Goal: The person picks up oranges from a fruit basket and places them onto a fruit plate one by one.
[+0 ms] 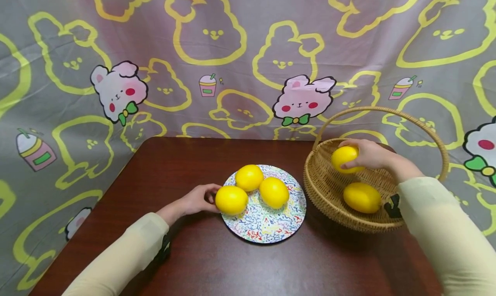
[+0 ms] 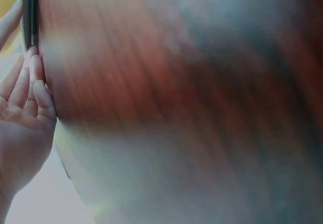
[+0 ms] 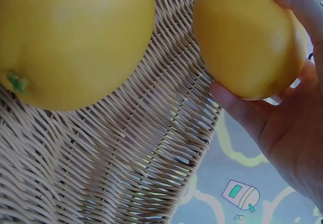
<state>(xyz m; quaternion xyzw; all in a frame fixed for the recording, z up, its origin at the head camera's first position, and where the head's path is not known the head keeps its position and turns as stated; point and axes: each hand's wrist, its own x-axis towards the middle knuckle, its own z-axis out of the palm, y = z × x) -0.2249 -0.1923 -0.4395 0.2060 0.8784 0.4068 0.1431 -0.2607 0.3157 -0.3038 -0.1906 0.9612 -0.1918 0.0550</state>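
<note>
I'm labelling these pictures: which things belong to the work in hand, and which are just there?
In the work:
right hand, holding a lemon
basket, with another lemon inside
plate, bearing three lemons
left hand, at plate's edge

Just around:
table
patterned cloth behind

Yellow lemons (image 1: 274, 193), white plate (image 1: 277, 227) squiggled in many colours, tan basket (image 1: 329, 203), reddish-brown table (image 1: 186, 158), grey cartoon-print cloth (image 1: 240, 78).

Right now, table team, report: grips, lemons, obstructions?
Right grip holds lemon at wicker basket, another lemon inside. Left grip at edge of patterned plate, three lemons on it. No obstruction visible.
</note>
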